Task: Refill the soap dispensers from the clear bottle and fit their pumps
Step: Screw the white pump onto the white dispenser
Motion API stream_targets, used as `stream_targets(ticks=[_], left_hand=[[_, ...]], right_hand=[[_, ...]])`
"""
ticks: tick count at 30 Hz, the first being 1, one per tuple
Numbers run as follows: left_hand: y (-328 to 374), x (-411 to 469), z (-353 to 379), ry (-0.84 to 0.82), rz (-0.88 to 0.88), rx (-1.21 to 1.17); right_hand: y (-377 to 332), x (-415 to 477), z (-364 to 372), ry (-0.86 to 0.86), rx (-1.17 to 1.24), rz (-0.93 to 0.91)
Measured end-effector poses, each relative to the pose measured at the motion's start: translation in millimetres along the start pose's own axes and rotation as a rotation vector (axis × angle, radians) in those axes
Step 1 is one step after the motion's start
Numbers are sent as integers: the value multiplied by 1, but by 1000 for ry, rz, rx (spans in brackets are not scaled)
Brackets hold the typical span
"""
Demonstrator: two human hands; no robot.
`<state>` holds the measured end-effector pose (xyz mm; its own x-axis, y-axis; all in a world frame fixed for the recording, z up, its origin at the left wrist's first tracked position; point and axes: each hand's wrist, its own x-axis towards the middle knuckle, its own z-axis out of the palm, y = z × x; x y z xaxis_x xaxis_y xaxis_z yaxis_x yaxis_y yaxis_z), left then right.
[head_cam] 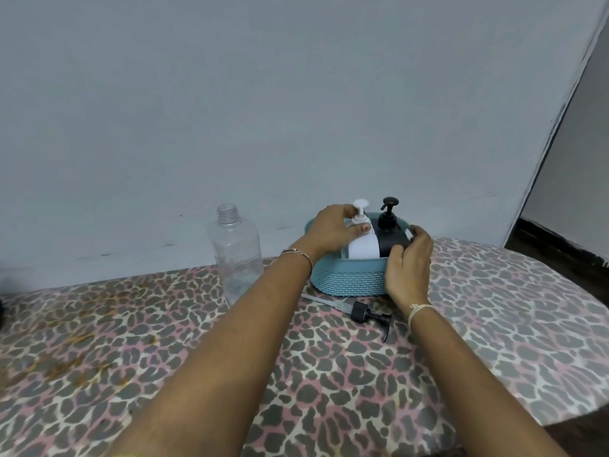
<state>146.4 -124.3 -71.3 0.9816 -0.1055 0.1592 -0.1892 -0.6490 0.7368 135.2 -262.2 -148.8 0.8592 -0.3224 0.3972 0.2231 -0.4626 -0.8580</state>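
A white soap dispenser (pixel 362 247) and a black soap dispenser (pixel 390 237), each with a pump on top, stand side by side in a teal woven basket (pixel 349 280). My left hand (pixel 333 230) is wrapped round the white dispenser just below its pump. My right hand (pixel 408 265) rests against the basket's right side, fingers curled over the rim and touching the black dispenser. A clear bottle (pixel 235 252) without a cap stands upright to the left of the basket. A loose black pump (pixel 362 313) with its tube lies on the table in front of the basket.
The table (pixel 329 374) carries a leopard-print cloth and stands against a pale grey wall. Brownish stains mark the cloth at the left (pixel 66 354). The table's rounded edge curves off at the right, with dark floor beyond.
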Motion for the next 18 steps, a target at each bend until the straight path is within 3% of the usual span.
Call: stream_targets(ticks=[10, 18], left_hand=[[-5, 1, 11, 100, -26, -57], [-3, -8, 15, 127, 46, 117]], right_hand=[[9, 6, 1, -51, 73, -48], [10, 6, -4, -88, 65, -80]])
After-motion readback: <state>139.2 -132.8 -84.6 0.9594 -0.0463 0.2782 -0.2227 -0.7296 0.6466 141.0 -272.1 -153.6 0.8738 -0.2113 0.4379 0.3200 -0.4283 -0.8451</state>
